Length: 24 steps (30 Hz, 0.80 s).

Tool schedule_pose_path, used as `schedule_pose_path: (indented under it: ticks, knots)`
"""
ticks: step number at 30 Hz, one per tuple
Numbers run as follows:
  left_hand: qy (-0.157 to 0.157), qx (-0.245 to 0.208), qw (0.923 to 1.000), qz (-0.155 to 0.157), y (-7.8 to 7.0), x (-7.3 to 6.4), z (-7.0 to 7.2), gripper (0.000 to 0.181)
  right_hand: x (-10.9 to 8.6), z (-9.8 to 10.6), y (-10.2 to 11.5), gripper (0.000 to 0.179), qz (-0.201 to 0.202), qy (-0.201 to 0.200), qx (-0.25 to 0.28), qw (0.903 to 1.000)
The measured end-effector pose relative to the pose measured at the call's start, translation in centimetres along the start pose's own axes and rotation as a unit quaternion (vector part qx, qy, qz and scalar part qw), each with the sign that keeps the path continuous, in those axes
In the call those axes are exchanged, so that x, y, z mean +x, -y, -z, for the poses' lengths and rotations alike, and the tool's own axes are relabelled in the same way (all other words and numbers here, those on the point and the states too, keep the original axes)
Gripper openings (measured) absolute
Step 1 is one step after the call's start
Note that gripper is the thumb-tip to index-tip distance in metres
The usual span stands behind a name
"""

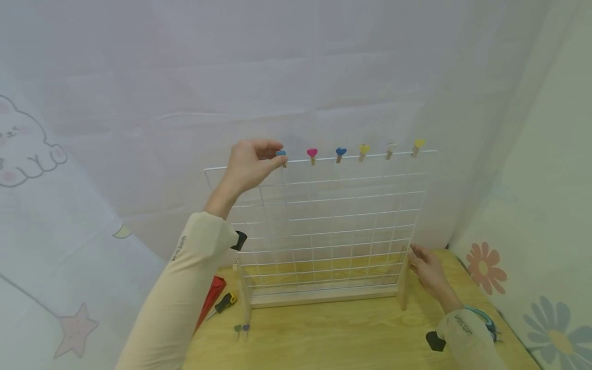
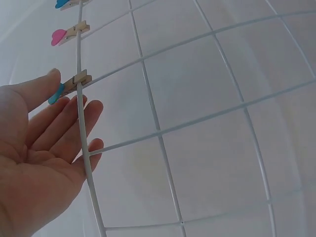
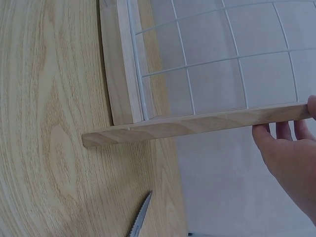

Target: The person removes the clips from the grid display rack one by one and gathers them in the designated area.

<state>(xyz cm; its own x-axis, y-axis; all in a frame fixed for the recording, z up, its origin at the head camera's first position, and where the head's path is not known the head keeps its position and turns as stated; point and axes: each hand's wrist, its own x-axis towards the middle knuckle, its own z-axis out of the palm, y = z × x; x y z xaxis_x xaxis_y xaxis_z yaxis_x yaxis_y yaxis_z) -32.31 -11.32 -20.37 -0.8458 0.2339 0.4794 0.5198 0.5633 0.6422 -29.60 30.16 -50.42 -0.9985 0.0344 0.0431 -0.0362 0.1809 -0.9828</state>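
At the top wire of a white wire grid panel (image 1: pixel 333 203), my left hand (image 1: pixel 252 162) pinches a small wooden clothespin with a light blue heart (image 2: pixel 57 94). That clothespin sits on the wire, with the thumb at its heart and the other fingers behind. Further right along the same wire are clothespins with a pink heart (image 1: pixel 312 152), a dark blue heart (image 1: pixel 340 151), yellow hearts and a pale top. Lower down, my right hand (image 1: pixel 430 272) grips the right wooden upright (image 3: pixel 207 126) of the stand, its fingers on the outer side.
The stand's wooden base bar (image 1: pixel 324 297) rests on a wood-grain table (image 1: pixel 324 339). To the left lie a screwdriver (image 1: pixel 225 302), a red item (image 1: pixel 213 298) and two more heart clothespins (image 1: pixel 242 328). A serrated blade (image 3: pixel 140 215) lies near the right upright. Printed white sheets hang behind and beside.
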Motion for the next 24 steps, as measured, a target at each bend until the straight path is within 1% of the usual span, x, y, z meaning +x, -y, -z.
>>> schedule_pose_path:
  ticks: [2, 5, 10, 14, 18, 20, 24]
  knots:
    - [0.0, 0.007, 1.0, -0.004, -0.12, 0.09, -0.14, 0.03, 0.02, -0.01, -0.01, 0.055, 0.001, 0.0, -0.002, 1.0]
    - [-0.003, 0.018, 0.9996, -0.02, -0.33, 0.15, -0.31, 0.026, 0.0, 0.03, -0.06, 0.056, 0.0, 0.004, -0.001, 1.0]
    - [-0.013, 0.028, 0.9983, -0.049, -0.46, 0.25, -0.54, 0.02, -0.13, 0.1, -0.07, 0.057, -0.006, 0.009, 0.001, 0.9999]
    - [-0.026, 0.031, 0.9971, -0.063, -0.39, 0.29, -0.81, 0.016, -0.18, 0.13, -0.09, 0.058, -0.006, 0.012, -0.001, 0.9999]
    - [-0.034, 0.033, 0.9966, -0.067, -0.41, 0.19, -1.0, 0.013, -0.18, 0.27, -0.31, 0.058, 0.0, 0.014, -0.011, 0.9998]
    - [-0.035, 0.033, 0.9968, -0.064, -0.5, 0.11, -1.01, 0.012, -0.16, 0.41, -0.44, 0.058, 0.002, 0.015, -0.019, 0.9997]
    - [-0.042, 0.041, 0.9963, -0.062, -0.61, 0.08, -1.02, 0.011, -0.08, 0.49, -0.63, 0.059, 0.006, 0.016, -0.019, 0.9997]
